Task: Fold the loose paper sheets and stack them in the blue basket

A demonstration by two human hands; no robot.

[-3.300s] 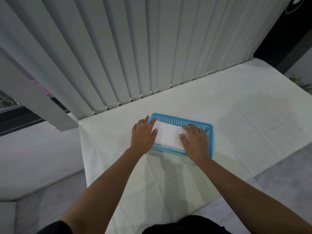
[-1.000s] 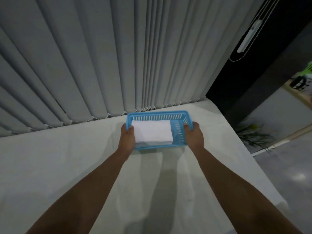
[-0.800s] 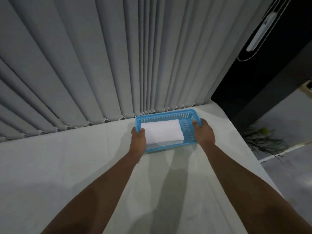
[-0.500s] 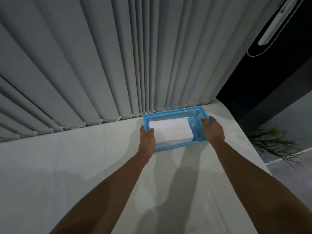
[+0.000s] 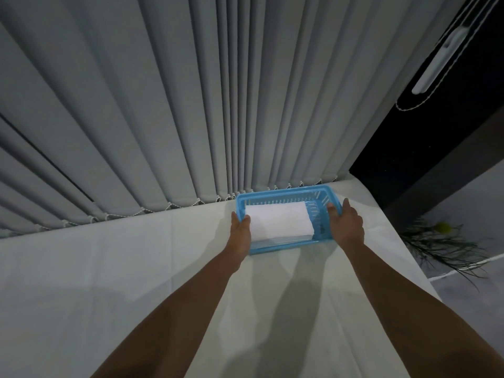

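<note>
The blue basket (image 5: 283, 195) sits at the table's far right corner, close against the blinds. A stack of folded white paper sheets (image 5: 279, 221) fills its left part, and the right part shows bare slotted floor. My left hand (image 5: 240, 230) grips the basket's left end, thumb over the rim. My right hand (image 5: 347, 226) grips the right end the same way. Both arms are stretched forward.
A white cloth covers the table (image 5: 109, 268). Grey vertical blinds (image 5: 163, 105) hang along the far edge. The table's right edge drops to a grey floor with a dark plant (image 5: 441, 246). A blind cord weight (image 5: 436, 58) hangs at upper right.
Both hands went from pressing on the papers to gripping the basket's ends. They have carried the basket away from me, to the far right corner beside the blinds.
</note>
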